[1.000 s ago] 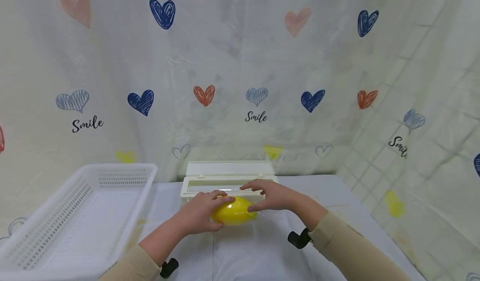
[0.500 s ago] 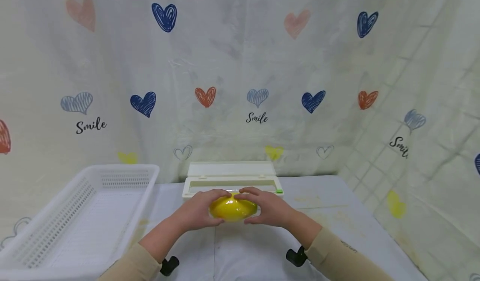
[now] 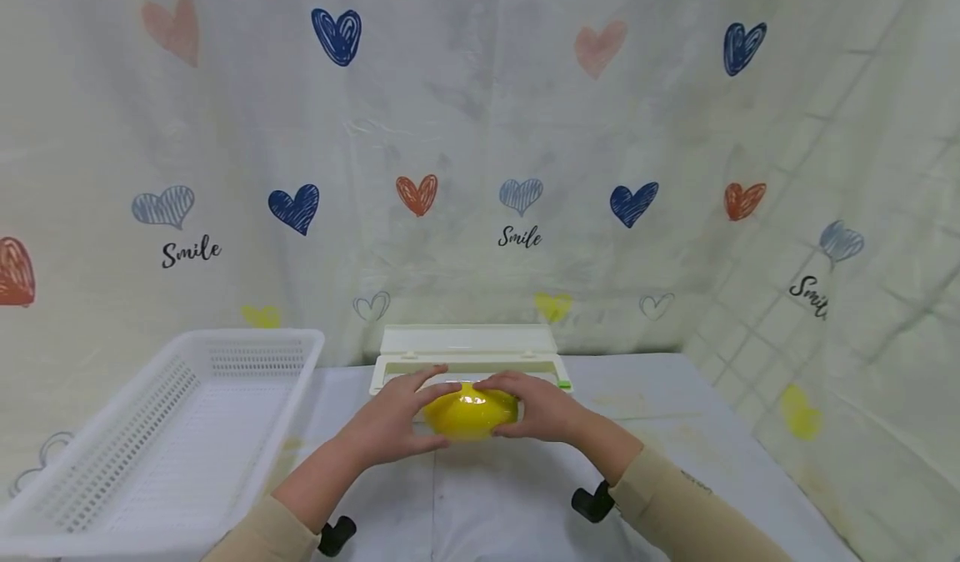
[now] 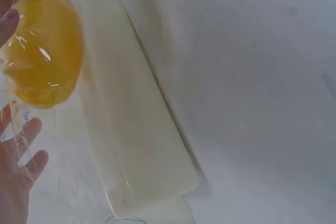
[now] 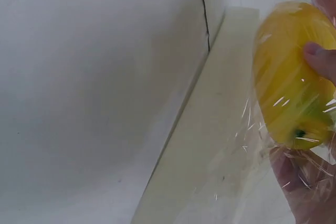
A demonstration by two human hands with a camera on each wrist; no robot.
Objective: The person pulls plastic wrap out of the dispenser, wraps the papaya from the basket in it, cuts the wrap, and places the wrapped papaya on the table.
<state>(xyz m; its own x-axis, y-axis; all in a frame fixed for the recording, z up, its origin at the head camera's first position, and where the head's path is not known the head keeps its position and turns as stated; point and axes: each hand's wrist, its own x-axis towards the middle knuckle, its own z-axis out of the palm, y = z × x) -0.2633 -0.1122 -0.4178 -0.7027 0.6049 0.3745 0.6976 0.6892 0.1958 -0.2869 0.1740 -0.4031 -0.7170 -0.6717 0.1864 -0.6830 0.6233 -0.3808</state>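
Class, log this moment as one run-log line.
left hand: holds yellow fruit | right hand: holds same | film: around fruit | dispenser box: behind

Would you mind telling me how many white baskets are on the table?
1. The white basket stands at the table's left edge, left of the hands holding the yellow fruit. Anything outside these views may be hidden.

Yellow fruit [image 3: 470, 412] — seemingly film-wrapped.

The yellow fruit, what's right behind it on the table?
Directly behind the yellow fruit sits a cream dispenser box, lid open. The left hand and right hand hide its front edge; its contents can't be seen.
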